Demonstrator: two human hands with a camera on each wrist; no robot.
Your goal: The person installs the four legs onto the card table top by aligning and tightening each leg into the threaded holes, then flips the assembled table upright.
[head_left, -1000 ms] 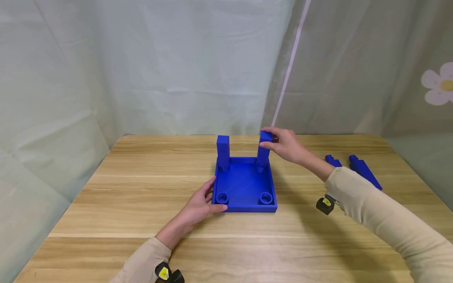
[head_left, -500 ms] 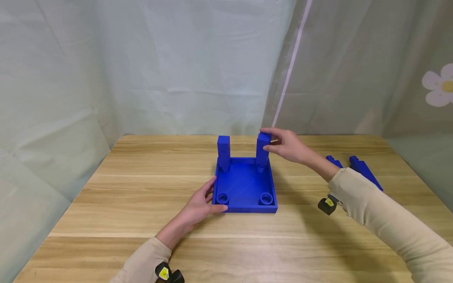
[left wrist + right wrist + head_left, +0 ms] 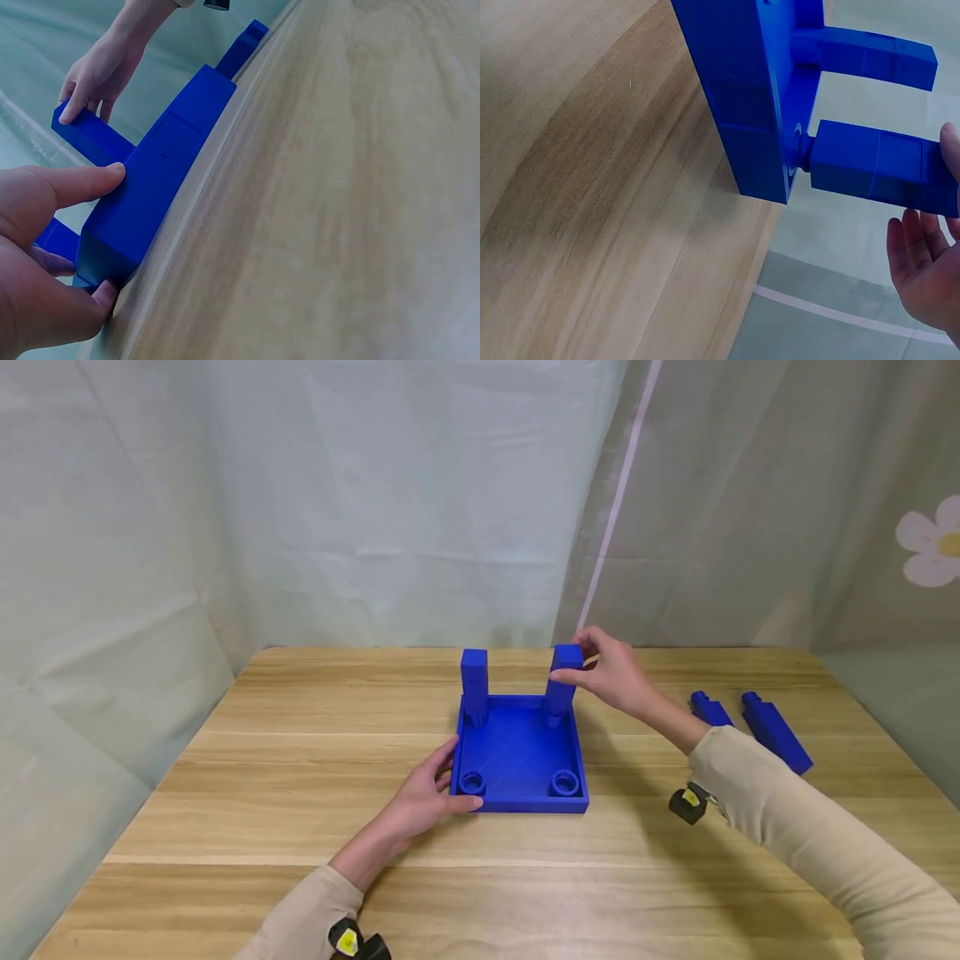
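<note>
Left hand (image 3: 420,797) grips blue tray (image 3: 517,756) holding two upright pegs; right hand (image 3: 611,672) pinches the right peg (image 3: 562,681).

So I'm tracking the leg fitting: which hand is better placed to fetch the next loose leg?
Probably the right hand: the loose legs lie on the table's right side, nearer to it, while the left hand grips the tray at its near-left corner.
</note>
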